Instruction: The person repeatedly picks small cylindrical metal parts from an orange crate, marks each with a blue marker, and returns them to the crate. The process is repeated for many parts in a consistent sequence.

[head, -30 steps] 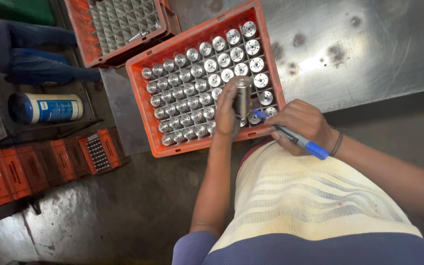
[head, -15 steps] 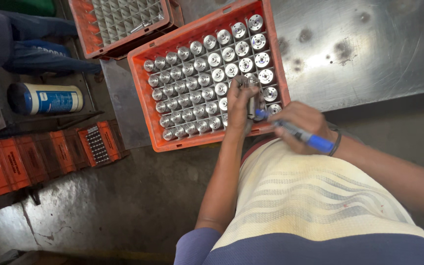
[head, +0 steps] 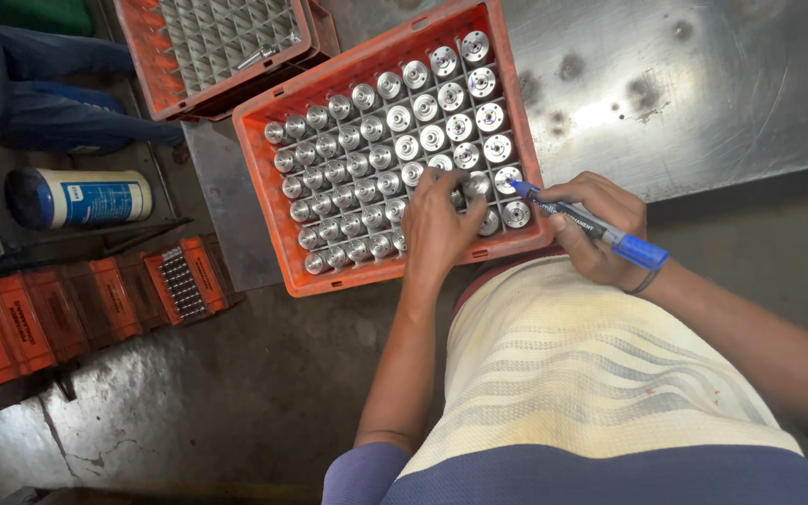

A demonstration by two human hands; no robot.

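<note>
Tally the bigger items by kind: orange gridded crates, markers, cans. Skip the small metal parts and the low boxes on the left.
orange gridded crates: 2
blue marker: 1
blue-and-white can: 1
Total: 4

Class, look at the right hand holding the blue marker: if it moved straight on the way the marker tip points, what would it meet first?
Probably the shiny metal cylinder in the orange crate, just beyond the blue marker in the right hand; depth is unclear.
</note>
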